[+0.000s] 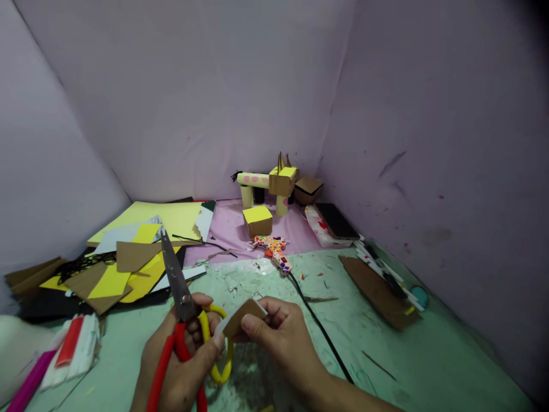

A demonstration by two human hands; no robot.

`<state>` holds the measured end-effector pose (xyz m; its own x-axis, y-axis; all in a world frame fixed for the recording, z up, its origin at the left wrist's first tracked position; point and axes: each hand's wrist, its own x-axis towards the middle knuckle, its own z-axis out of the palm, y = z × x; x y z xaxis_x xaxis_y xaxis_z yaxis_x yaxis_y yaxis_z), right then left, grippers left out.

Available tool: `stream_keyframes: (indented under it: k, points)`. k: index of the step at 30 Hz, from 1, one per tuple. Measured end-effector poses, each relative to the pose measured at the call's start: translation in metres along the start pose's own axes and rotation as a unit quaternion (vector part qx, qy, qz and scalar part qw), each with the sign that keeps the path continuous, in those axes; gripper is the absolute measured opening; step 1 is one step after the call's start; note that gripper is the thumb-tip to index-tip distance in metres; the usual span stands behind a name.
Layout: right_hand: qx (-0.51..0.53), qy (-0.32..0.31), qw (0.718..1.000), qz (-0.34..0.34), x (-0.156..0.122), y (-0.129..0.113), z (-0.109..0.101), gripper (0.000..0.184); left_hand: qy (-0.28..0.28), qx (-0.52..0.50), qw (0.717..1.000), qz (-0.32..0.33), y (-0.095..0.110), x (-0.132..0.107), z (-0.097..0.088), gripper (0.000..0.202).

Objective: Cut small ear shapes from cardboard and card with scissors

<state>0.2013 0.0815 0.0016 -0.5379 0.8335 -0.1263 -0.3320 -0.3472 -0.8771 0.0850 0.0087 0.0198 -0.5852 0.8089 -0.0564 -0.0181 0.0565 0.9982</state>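
Scissors [185, 309] with one red and one yellow handle rest in my left hand [182, 355], blades together and pointing up and away. The tip of that hand's thumb also touches the white end of a small piece of cardboard [240, 321]. My right hand [285, 332] pinches this brown and white piece between thumb and fingers. Beyond my hands lies a patterned glue gun [278, 254] with a black cord. Behind it sit a small yellow-topped cardboard box [258, 222] and a yellow paper animal with pink spots [257, 182].
Paper and cardboard scraps [111, 269] are heaped at the left, near white sticks and a red marker [70, 341]. To the right are a phone [337, 220], a brown cardboard strip [377, 292] and a teal lid [419, 296]. Pale walls enclose the green table [429, 372].
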Motion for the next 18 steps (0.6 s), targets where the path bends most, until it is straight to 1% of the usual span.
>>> stream_keyframes:
  k: [4, 8, 14, 18]
  points:
    - [-0.013, -0.002, 1.000, -0.005, 0.0000, 0.0021, -0.0013, 0.031, 0.001, 0.005, 1.000, 0.003, -0.0012, 0.0004, -0.0004, 0.046]
    - [-0.018, -0.003, 1.000, 0.007, 0.0000, 0.0023, -0.0022, 0.036, 0.009, 0.009, 1.000, 0.014, -0.0003, -0.0004, 0.0006, 0.046]
    - [-0.023, -0.011, 1.000, 0.010, -0.0002, -0.0002, -0.0024, 0.039, 0.022, 0.004, 1.000, 0.004, 0.0023, -0.0009, 0.0020, 0.046]
    - [-0.015, -0.004, 1.000, 0.018, 0.0006, -0.0020, -0.0012, 0.039, 0.028, 0.008, 1.000, 0.001, 0.0034, -0.0012, 0.0028, 0.047]
